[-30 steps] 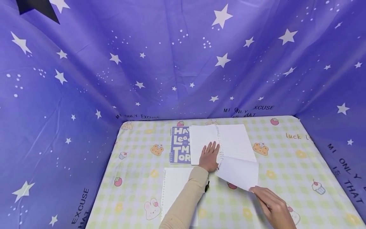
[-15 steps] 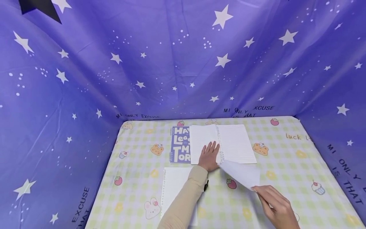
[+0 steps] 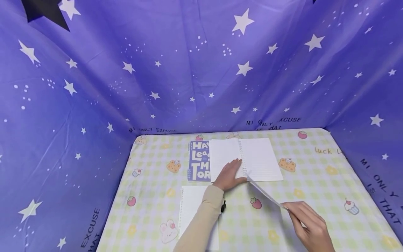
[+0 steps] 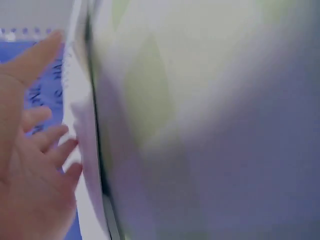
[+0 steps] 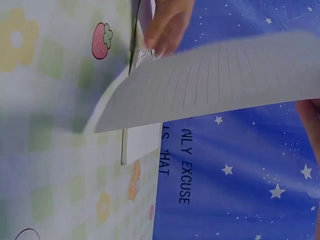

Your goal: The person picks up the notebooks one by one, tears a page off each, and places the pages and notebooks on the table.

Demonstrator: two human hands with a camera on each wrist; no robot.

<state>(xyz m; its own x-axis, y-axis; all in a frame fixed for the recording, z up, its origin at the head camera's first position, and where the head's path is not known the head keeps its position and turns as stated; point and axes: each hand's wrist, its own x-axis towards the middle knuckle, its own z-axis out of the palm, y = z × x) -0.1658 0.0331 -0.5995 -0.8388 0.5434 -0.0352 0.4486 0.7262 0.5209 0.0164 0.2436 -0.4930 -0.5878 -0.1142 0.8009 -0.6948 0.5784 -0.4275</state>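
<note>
A spiral notebook (image 3: 262,159) lies open with lined white pages on both sides of its coil. My left hand (image 3: 227,176) rests on the lower part of its left page, fingers extended, thumb reaching across the bottom of the coil. In the left wrist view, the fingers (image 4: 60,150) are spread over the page. Between thumb and fingers, my right hand (image 3: 306,222) pinches the corner of a lined paper sheet (image 3: 264,192). That sheet hangs almost edge-on in the head view, its far end close to the coil's lower end. The right wrist view shows its ruled face (image 5: 210,80).
A purple notebook cover with white lettering (image 3: 199,168) shows left of the open pages. Nearer, a loose sheet with a perforated edge (image 3: 192,199) lies partly under the left forearm. A checked cloth (image 3: 151,210) covers the table; starry purple curtains (image 3: 189,70) surround it.
The sheet has swung off the notebook's lower right page toward me, turning edge-on, while my right hand shifts slightly right. My left hand has turned, its thumb now out toward the coil.
</note>
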